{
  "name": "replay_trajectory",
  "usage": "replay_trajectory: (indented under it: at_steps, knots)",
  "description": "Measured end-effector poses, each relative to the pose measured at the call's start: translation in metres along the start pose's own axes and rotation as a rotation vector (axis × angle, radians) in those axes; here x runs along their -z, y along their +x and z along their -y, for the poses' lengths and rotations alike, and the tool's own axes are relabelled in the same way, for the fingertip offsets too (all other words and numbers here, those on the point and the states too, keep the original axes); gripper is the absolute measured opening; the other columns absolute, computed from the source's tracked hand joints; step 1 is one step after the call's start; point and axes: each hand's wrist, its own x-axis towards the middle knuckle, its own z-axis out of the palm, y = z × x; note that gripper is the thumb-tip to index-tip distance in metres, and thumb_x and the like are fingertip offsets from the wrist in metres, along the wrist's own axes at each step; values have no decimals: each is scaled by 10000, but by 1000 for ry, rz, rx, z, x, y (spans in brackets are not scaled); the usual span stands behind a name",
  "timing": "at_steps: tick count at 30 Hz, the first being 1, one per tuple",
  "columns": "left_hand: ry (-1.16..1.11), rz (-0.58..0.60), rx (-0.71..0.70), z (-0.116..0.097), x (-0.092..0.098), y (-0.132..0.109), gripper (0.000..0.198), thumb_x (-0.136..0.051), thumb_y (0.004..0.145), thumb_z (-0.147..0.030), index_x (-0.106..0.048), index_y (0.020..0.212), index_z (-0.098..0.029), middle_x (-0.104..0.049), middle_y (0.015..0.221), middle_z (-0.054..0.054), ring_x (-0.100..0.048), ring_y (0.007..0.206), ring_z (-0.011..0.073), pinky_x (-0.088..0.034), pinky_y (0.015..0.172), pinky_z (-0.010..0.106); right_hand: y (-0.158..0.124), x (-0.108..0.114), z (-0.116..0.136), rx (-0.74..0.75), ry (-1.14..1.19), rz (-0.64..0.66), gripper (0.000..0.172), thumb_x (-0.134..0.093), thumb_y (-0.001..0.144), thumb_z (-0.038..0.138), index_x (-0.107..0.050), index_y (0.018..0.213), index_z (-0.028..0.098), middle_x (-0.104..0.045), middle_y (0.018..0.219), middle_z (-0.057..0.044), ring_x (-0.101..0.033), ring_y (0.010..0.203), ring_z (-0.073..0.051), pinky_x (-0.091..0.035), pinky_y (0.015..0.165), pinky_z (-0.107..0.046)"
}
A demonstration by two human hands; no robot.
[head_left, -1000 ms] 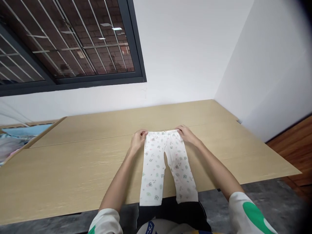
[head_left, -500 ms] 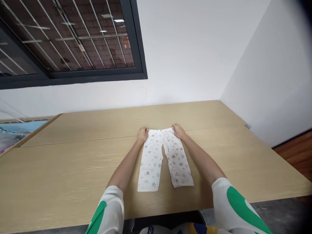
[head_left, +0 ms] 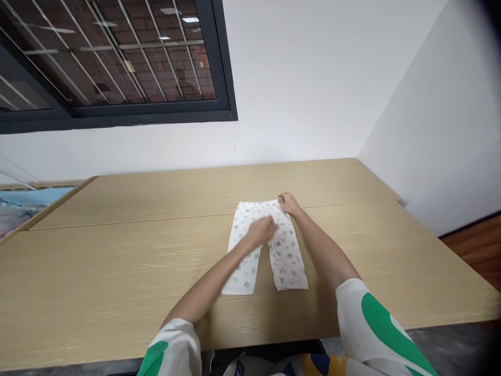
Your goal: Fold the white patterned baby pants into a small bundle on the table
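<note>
A small pair of white baby trousers with a scattered green and pink print lies flat on the light wooden table, waistband away from me, legs toward me. My right hand pinches the waistband's right corner. My left hand hovers over the crotch of the trousers, blurred by motion, its fingers bent and nothing seen in them.
The table meets a white wall at the back and a corner at the right. A dark-framed barred window is up left. Blue and pink cloth lies beyond the table's left end. Wooden floor shows at right.
The trousers were slid away from the table's near edge. My left hand has let go of the waistband's left corner and moved right, over the middle of the trousers. My right hand keeps its grip.
</note>
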Motion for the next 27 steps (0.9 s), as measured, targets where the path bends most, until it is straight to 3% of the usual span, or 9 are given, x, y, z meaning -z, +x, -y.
replay_trajectory:
  at_steps: [2,5,8,11,15,20,27]
  knots:
    - [-2,154,-99,-33,-26,-35,430,-606,906,-627,-675,835,-209,-709,799,68,-681,774,241,-515,779,365,2,1,0,-17,22,6,225,-550,963,173,-729,1097,151,-712,1104,-120,-615,1095,-219,-451,975,-304]
    - [159,369,-307,-66,-59,-78,581,-517,899,-721,-706,856,-174,-731,852,158,-715,833,344,-527,761,462,3,1,0,-39,48,11,187,-582,934,184,-738,1033,157,-718,1024,-95,-622,1004,-203,-457,936,-294]
    - [220,414,-338,-79,-76,-97,652,-517,883,-746,-734,978,-139,-737,914,216,-721,873,408,-528,747,521,4,2,2,-58,72,19,166,-595,919,191,-729,1013,160,-712,996,-82,-617,926,-190,-459,907,-300]
    - [205,385,-329,-79,-82,-101,560,-571,895,-649,-732,1072,-144,-738,928,215,-725,900,402,-529,751,513,5,2,3,-73,102,31,150,-596,911,181,-712,1006,167,-710,936,-63,-611,874,-186,-462,878,-303]
    - [170,378,-312,-77,-79,-103,359,-532,927,-452,-749,1009,-179,-744,894,181,-729,853,359,-529,717,475,6,4,8,-91,157,30,120,-608,894,169,-688,983,170,-683,817,-29,-607,805,-173,-465,829,-279]
    - [98,353,-241,-73,-62,-114,341,-507,923,-398,-750,796,-195,-744,809,130,-719,781,304,-531,717,438,5,12,30,-105,228,-15,141,-643,863,180,-654,1003,169,-657,783,-11,-611,792,-164,-468,809,-264]
    - [-285,118,-36,-42,-18,-159,355,-469,961,-322,-678,697,-211,-711,697,57,-651,666,201,-432,660,320,16,8,90,-123,293,-69,204,-627,866,205,-613,1069,192,-655,824,-18,-618,796,-183,-479,770,-283]
